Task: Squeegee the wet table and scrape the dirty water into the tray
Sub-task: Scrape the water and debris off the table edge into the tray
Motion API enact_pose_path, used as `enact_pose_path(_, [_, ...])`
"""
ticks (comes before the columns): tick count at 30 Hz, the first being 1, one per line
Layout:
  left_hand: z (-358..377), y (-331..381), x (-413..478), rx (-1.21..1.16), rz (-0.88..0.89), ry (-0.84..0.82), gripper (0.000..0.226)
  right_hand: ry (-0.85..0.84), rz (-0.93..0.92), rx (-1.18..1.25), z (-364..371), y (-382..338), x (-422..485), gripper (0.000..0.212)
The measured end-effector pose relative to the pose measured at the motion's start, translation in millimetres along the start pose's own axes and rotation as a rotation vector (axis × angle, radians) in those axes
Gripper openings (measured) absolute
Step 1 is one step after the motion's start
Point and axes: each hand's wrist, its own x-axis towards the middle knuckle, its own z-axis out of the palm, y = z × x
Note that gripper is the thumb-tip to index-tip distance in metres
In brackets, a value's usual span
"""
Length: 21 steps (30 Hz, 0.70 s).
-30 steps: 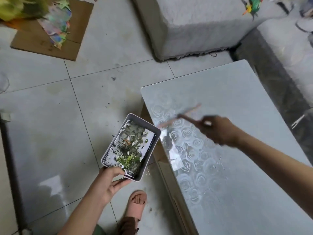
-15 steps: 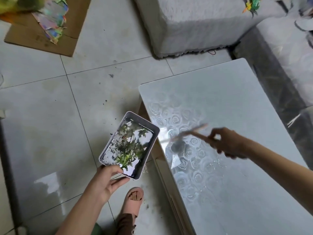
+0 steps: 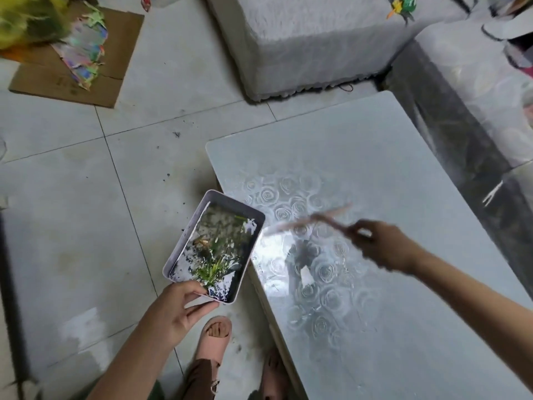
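Note:
My left hand point(image 3: 176, 307) grips the near corner of a pale rectangular tray point(image 3: 184, 241), which holds dirty water and green plant scraps. The tray hangs in the air against the left edge of the white table point(image 3: 403, 174), whose top has a rose pattern and a wet sheen. My right hand point(image 3: 383, 246) holds the handle of a pink squeegee point(image 3: 305, 222). Its blade is blurred and sits over the table near the tray's far right corner.
A grey fabric block point(image 3: 302, 39) stands beyond the table. Flat cardboard point(image 3: 72, 79) with coloured paper scraps lies at the far left on the tiled floor. Dark specks dot the tiles. My sandalled foot point(image 3: 215, 339) is below the tray. A dark gap runs along the table's right side.
The squeegee swung back from the table edge towards me, then returned towards the tray. The tray stayed by the table's left edge in my left hand.

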Motion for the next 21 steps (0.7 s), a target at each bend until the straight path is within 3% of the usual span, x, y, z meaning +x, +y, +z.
enact_pose_path(3, [12,-22,-3,-0.034,-0.003,0.028,0.019,0.134,0.093,0.067,-17,28,34,0.021])
enact_pose_path(6, [27,-44,-6,-0.048,-0.003,0.042,0.019,0.138,0.165,0.236,-2,52,38,0.020])
enact_pose_path(10, [44,-73,-8,-0.070,-0.023,0.067,0.018,0.126,0.069,0.099,60,88,-23,0.024])
enact_pose_path(14, [55,-95,-15,-0.069,-0.016,0.068,0.017,-0.005,0.012,0.029,93,122,-91,0.021])
enact_pose_path(17, [65,-113,-26,-0.083,-0.030,0.036,0.016,-0.054,-0.012,-0.027,73,146,-104,0.028])
enact_pose_path(21, [78,-130,-37,-0.092,-0.047,0.018,0.026,0.086,-0.053,0.072,21,171,-78,0.041])
